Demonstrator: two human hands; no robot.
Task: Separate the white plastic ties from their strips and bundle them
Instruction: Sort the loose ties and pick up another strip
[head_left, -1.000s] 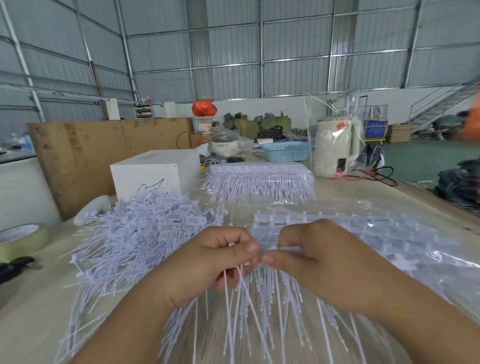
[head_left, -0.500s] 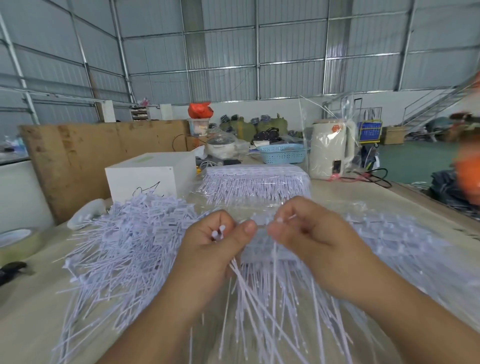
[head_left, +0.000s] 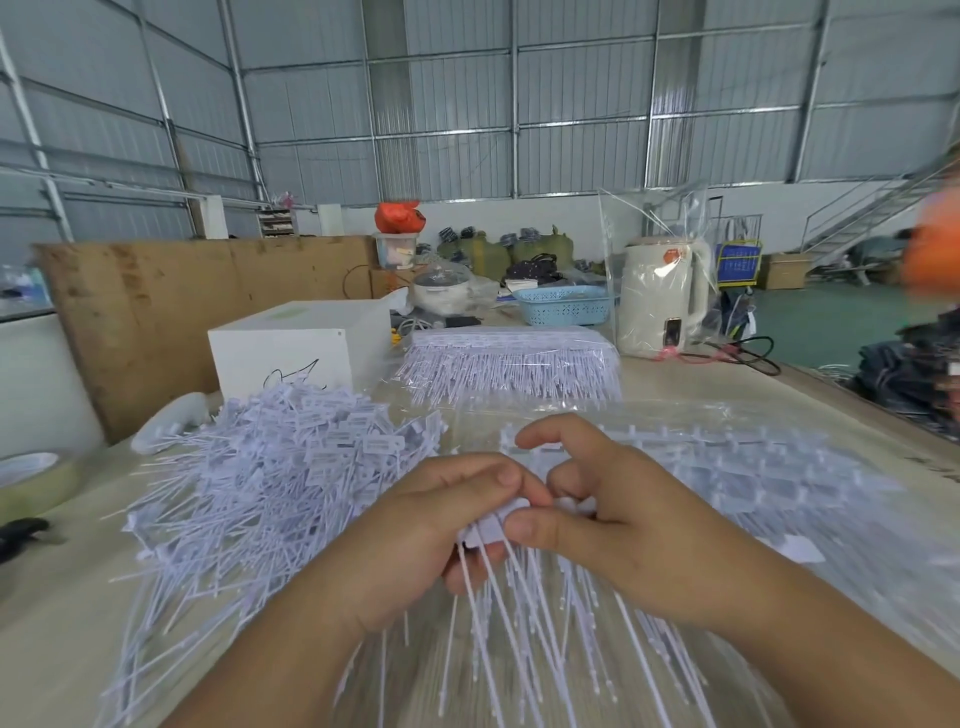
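While the 2 hands meet at the centre of the frame, the left hand (head_left: 431, 525) has its fingers curled round a small bunch of white ties (head_left: 493, 582), grip clenched on their flat heads, the thin tails fanning down toward the bottom edge. The right hand (head_left: 628, 525) comes in from the lower right, thumb pressed against the head of that same bunch, its other fingers curled and pinching at the ties' heads; the index finger arches up above. Under and behind the right hand lies a spread of ties on strips (head_left: 727, 467), resting on clear plastic film across the right half of the worktop (head_left: 62, 623). To the left of centre sits a big loose pile of separated ties (head_left: 260, 478), heads jumbled, tails pointing toward the lower left. Further back, centre frame, there's a packed stack of ties (head_left: 511, 364) in clear wrap. A white box (head_left: 291, 348) stands just behind the loose pile. A cream kettle (head_left: 662, 296) in a plastic bag stands at upper right, a blue basket (head_left: 563, 306) beside it.
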